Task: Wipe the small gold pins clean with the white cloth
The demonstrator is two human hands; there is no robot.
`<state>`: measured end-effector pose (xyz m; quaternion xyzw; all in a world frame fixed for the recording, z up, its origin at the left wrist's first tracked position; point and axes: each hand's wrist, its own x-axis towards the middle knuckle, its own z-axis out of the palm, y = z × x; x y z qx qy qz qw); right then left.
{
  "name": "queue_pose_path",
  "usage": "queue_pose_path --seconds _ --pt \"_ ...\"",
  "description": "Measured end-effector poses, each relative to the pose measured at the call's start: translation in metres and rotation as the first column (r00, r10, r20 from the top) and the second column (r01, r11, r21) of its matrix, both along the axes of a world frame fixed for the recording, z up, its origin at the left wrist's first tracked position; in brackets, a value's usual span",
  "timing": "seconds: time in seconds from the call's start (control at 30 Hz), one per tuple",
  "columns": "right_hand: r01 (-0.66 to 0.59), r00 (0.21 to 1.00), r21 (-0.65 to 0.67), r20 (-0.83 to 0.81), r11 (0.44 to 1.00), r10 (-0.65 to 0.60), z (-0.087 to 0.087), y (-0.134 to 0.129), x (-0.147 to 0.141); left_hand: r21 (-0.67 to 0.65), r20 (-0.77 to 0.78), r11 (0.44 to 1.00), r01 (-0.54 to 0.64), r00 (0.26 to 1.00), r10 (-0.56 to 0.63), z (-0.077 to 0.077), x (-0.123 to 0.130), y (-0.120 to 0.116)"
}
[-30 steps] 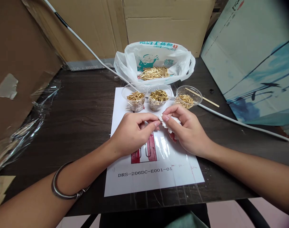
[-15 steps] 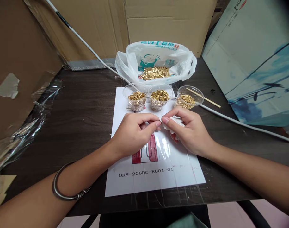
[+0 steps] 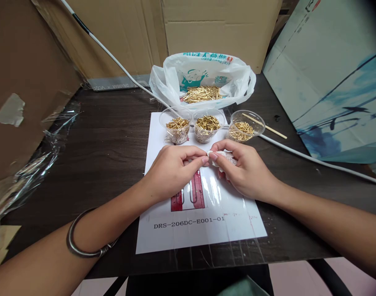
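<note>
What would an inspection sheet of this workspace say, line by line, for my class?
Surface: dark table, printed sheet lying on it.
Things: three clear cups of small gold pieces; white bag behind, holding gold pins.
Clutter: thin stick by the right-hand cup; clear film at left.
Hands: left hand pinching, contents hidden; right hand holding white tissue.
Cables: white cable passing behind the cups.
Surroundings: cardboard behind and left, painted panel right.
</note>
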<state>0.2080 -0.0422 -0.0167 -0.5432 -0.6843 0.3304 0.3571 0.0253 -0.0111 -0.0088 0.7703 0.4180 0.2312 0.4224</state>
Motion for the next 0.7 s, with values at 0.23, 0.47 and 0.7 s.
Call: queue_pose_path --seconds 0.23,0.47,0.7 --pt "-0.008 0.999 -0.062 -0.039 0.998 0.006 -0.002 0.0 0.001 -0.067 0.072 0.998 -0.002 0.997 0.007 -0.001 -0.001 0.002" --pt "-0.015 0.997 -0.098 -0.072 0.995 0.008 0.0 0.001 0.002 -0.089 0.059 0.996 -0.033 0.998 0.038 0.003 0.001 0.002" --pt "-0.11 0.986 -0.081 -0.131 0.991 0.099 -0.002 0.007 0.006 0.028 0.013 0.999 0.023 1.0 -0.023 0.004 -0.004 0.012"
